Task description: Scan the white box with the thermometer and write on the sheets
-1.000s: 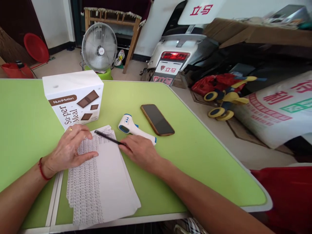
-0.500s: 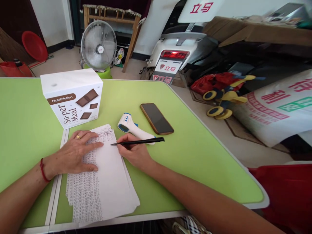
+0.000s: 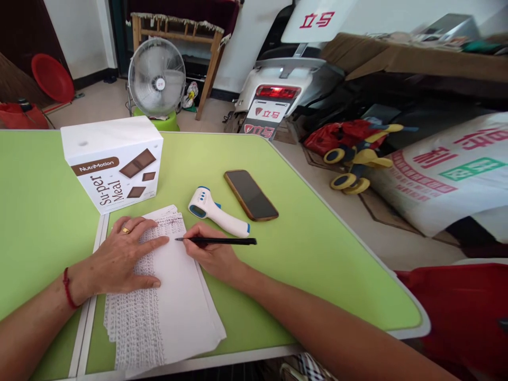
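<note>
Several stacked sheets of paper (image 3: pixel 184 312) lie on the green table, their left part covered in rows of handwriting and the rest blank. My left hand (image 3: pixel 125 256), with a ring and a red wrist cord, rests on the written part with its fingers spread. Pinched in my right hand (image 3: pixel 212 254) is a black pen (image 3: pixel 234 241), its tip at the upper part of the top sheet near my left index finger. Whether the tip touches the paper I cannot tell. Just beyond my right hand lies a white and blue infrared thermometer (image 3: pixel 218 214).
A white box (image 3: pixel 115 169) stands behind the papers, and a phone (image 3: pixel 252 194) lies right of the thermometer. Past the green table (image 3: pixel 317 264) are a fan (image 3: pixel 156 76), a white scooter (image 3: pixel 278 79), a toy tricycle (image 3: pixel 353 164) and a large white sack (image 3: pixel 444 174). A red chair (image 3: pixel 468 312) is at the right.
The view has shifted slightly, moving the scene a little left. The pen has tilted closer to level in my right hand. My left hand stays in place on the paper.
</note>
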Motion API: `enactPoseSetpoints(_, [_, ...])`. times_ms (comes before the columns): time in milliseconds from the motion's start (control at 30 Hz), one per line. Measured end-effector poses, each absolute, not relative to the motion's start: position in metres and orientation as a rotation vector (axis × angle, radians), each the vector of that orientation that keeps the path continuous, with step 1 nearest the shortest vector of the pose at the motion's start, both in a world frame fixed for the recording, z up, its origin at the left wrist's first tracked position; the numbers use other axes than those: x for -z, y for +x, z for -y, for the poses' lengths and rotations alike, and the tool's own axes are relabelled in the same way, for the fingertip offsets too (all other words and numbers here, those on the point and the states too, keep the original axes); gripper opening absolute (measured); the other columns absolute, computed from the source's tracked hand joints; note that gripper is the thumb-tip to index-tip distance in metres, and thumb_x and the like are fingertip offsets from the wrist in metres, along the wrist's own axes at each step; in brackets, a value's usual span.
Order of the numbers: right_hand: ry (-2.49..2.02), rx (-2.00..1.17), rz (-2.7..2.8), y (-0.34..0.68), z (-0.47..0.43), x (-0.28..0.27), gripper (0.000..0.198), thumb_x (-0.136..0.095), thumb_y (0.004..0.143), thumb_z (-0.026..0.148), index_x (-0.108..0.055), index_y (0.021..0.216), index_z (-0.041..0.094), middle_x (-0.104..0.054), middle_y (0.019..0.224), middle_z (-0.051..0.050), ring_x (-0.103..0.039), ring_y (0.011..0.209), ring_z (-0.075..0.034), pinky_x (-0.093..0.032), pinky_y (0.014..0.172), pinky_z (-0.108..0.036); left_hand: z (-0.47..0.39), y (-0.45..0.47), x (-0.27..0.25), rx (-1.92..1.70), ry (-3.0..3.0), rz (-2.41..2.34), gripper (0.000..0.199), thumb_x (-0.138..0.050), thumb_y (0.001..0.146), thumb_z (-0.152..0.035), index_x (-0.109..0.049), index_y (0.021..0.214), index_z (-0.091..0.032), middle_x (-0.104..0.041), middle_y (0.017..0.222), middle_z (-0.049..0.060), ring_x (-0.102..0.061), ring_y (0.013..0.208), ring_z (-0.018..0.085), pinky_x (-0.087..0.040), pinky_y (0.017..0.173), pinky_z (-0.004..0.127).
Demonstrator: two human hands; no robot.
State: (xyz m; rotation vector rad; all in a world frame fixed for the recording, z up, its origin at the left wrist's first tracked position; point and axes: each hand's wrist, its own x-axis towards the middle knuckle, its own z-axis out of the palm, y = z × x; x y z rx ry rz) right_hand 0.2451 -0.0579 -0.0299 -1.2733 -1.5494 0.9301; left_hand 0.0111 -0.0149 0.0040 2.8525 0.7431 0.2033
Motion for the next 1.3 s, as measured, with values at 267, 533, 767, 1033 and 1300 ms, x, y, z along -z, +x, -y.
enactPoseSetpoints(267, [-1.283, -0.985, 1.523, 0.2447, 0.0574, 0.0262, 0.007, -0.055, 0.072, 0.026, -0.053, 0.067, 0.022, -0.051, 0.059, 0.003, -0.043, 0.053, -0.011, -0.035, 0.047, -0.024, 0.0142, 0.0124, -0.0047, -0.215, 2.846, -0.738, 0.073, -0.071, 0.077, -0.059, -0.054, 0.138, -0.023, -0.046, 0.136, 0.018, -0.043, 0.125, 0.041, -0.028, 0.105, 0.064])
enactPoseSetpoints(533, [-1.284, -0.905, 1.526, 0.2452, 0.0562, 0.0263, 0.008, -0.054, 0.077, 0.028, -0.052, 0.072, 0.023, -0.052, 0.064, 0.003, -0.045, 0.057, -0.012, -0.038, 0.052, -0.027, 0.014, 0.0123, -0.0049, -0.217, 2.853, -0.741, 0.072, -0.07, 0.078, -0.06, -0.054, 0.137, -0.024, -0.046, 0.138, 0.018, -0.042, 0.127, 0.041, -0.029, 0.105, 0.064])
enactPoseSetpoints(767, [-1.267, -0.997, 1.514, 0.2459, 0.0577, 0.0259, 0.007, -0.053, 0.073, 0.027, -0.051, 0.068, 0.023, -0.049, 0.061, 0.004, -0.041, 0.054, -0.011, -0.035, 0.049, -0.025, 0.0138, 0.012, -0.0045, -0.228, 2.843, -0.736, 0.071, -0.07, 0.077, -0.06, -0.055, 0.136, -0.023, -0.045, 0.137, 0.019, -0.043, 0.126, 0.042, -0.029, 0.104, 0.063])
enactPoseSetpoints(1033, [-1.27, -0.957, 1.499, 0.2464, 0.0578, 0.0252, 0.007, -0.053, 0.073, 0.028, -0.051, 0.068, 0.023, -0.05, 0.06, 0.003, -0.042, 0.054, -0.011, -0.035, 0.049, -0.025, 0.0135, 0.0112, -0.0041, -0.221, 2.856, -0.736, 0.07, -0.068, 0.078, -0.06, -0.054, 0.137, -0.024, -0.045, 0.138, 0.018, -0.042, 0.126, 0.041, -0.029, 0.104, 0.061])
enactPoseSetpoints(1300, [-1.324, -0.89, 1.43, 0.2486, 0.0569, 0.0245, 0.009, -0.053, 0.072, 0.03, -0.051, 0.067, 0.023, -0.049, 0.057, 0.004, -0.044, 0.054, -0.012, -0.039, 0.05, -0.026, 0.0129, 0.0107, -0.0023, -0.25, 2.846, -0.718, 0.07, -0.067, 0.079, -0.062, -0.053, 0.137, -0.026, -0.045, 0.139, 0.016, -0.041, 0.126, 0.04, -0.031, 0.104, 0.058])
